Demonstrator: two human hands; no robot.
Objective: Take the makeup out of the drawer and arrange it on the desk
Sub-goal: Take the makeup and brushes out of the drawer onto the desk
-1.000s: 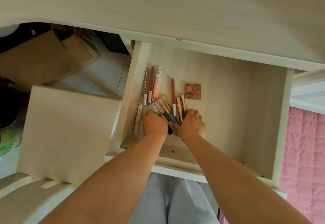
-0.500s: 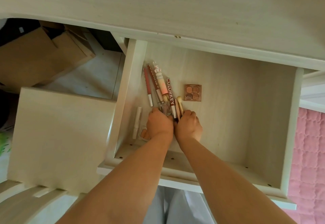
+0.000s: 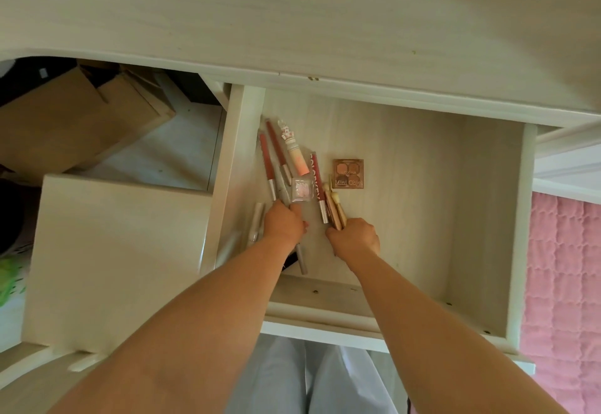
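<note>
The pale wooden drawer (image 3: 517, 234) stands pulled out under the desk top (image 3: 325, 17). Inside, my left hand (image 3: 282, 226) grips a fan of red and pink lip pencils and tubes (image 3: 276, 160) with a small clear square compact (image 3: 301, 190) among them. My right hand (image 3: 356, 238) grips a bundle of gold-handled brushes (image 3: 336, 208) beside a red tube (image 3: 318, 186). A brown four-pan eyeshadow palette (image 3: 348, 173) lies loose on the drawer floor. A pale tube (image 3: 256, 223) lies by the left wall.
A chair back or panel (image 3: 113, 257) stands left of the drawer. Cardboard boxes (image 3: 74, 121) sit on the floor beneath the desk. A pink quilt (image 3: 566, 283) is at the right. My light trousers (image 3: 292, 378) show below the drawer front.
My hands have drawn apart, each keeping its own bunch: the left with the pencils and tubes, the right with the brushes. A silver tube now shows below the left hand.
</note>
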